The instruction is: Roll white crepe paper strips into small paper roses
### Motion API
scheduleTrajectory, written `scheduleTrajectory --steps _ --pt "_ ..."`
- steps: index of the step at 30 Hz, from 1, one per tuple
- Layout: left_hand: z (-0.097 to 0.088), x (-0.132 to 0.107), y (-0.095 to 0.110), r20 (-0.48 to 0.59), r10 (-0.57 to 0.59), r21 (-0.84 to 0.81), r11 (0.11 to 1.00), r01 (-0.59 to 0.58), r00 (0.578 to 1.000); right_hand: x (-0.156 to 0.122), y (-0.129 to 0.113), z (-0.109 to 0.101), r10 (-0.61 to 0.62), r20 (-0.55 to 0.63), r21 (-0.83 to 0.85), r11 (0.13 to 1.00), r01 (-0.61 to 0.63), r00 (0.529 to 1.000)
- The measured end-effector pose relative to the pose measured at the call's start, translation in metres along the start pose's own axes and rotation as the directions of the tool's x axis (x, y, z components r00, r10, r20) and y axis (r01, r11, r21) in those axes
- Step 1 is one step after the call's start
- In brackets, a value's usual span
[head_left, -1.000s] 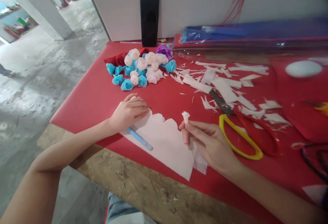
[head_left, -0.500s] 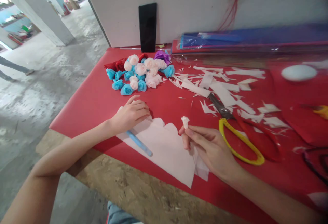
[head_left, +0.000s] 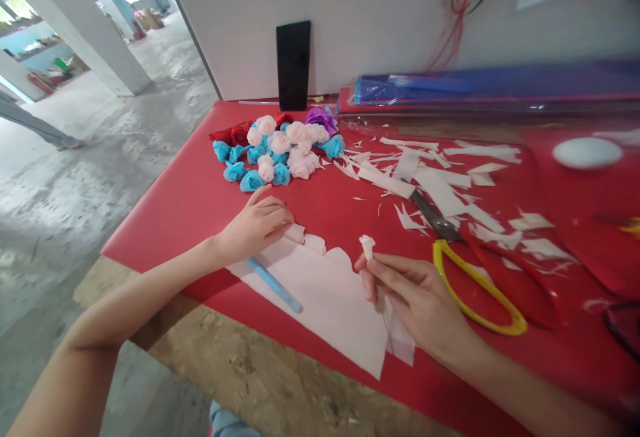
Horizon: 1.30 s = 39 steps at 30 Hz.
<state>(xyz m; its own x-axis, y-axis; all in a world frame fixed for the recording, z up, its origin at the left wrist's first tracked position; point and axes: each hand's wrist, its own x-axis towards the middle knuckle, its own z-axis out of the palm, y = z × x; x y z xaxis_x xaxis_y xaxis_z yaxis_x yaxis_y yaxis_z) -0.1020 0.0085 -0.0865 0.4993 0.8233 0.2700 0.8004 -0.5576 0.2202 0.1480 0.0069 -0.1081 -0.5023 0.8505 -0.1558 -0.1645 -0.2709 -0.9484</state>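
Observation:
My right hand (head_left: 415, 293) pinches a small white rolled paper bud (head_left: 367, 247) upright between thumb and fingers. To its left lies a white paper sheet (head_left: 330, 303), with several white paper petals (head_left: 315, 245) along its far edge. My left hand (head_left: 257, 223) rests palm down at that edge, fingers bent onto a petal at the left end; the thumb is hidden. A light blue pen (head_left: 275, 285) lies across the sheet below the left hand. Scissors with a yellow and red handle (head_left: 480, 283) lie just right of my right hand, blades among paper scraps.
Blue, white, red and purple paper roses (head_left: 277, 143) are grouped at the back left. White scraps (head_left: 440, 190) spread over the red tabletop (head_left: 175, 223). A black phone (head_left: 293, 67) leans on the wall. Wrapped blue material (head_left: 450, 87) lies behind; a white oval object (head_left: 587, 153) sits right.
The whole view has shifted slightly. My right hand still holds the bud, turned a little. At the left fingertips, a bit more of the petal shows.

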Motion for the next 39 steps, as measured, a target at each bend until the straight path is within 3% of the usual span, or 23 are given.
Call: scheduleTrajectory --steps 5,10,14,19,23,26,32,35,39 --pt "-0.004 0.002 0.002 -0.046 -0.095 -0.126 0.988 0.089 0.994 0.001 0.0 0.0 0.013 -0.007 -0.01 1.0 -0.013 1.0" --pt "-0.018 0.013 0.026 -0.067 -0.206 -0.304 0.936 0.177 0.976 -0.002 -0.015 0.0 0.0 -0.013 -0.032 0.999 -0.001 1.0" --pt "-0.031 0.029 0.05 -0.08 -0.218 -0.416 0.894 0.166 0.973 -0.007 -0.039 0.002 -0.153 0.01 -0.195 0.969 0.152 0.988" --pt "-0.043 0.054 0.074 -0.125 -0.164 -0.607 0.793 0.055 0.979 -0.014 -0.062 0.006 -0.469 0.061 -0.508 0.746 0.432 0.881" --pt "-0.046 0.064 0.086 -0.194 -0.084 -0.603 0.796 -0.051 0.977 -0.017 -0.064 0.003 -0.592 0.145 -0.635 0.559 0.533 0.793" --pt "-0.045 0.065 0.092 -0.195 -0.066 -0.627 0.776 -0.072 0.978 -0.017 -0.063 0.001 -0.642 0.191 -0.646 0.487 0.588 0.742" --pt "-0.037 0.059 0.095 -0.106 -0.106 -0.79 0.612 -0.019 0.989 -0.016 -0.066 0.0 -0.661 0.188 -0.615 0.498 0.612 0.726" --pt "-0.032 0.059 0.095 -0.152 -0.094 -0.797 0.6 -0.066 0.984 -0.018 -0.064 0.002 -0.66 0.145 -0.619 0.52 0.588 0.737" --pt "-0.031 0.059 0.092 -0.225 -0.094 -0.8 0.587 -0.129 0.97 -0.021 -0.062 0.005 -0.607 0.01 -0.616 0.622 0.483 0.794"
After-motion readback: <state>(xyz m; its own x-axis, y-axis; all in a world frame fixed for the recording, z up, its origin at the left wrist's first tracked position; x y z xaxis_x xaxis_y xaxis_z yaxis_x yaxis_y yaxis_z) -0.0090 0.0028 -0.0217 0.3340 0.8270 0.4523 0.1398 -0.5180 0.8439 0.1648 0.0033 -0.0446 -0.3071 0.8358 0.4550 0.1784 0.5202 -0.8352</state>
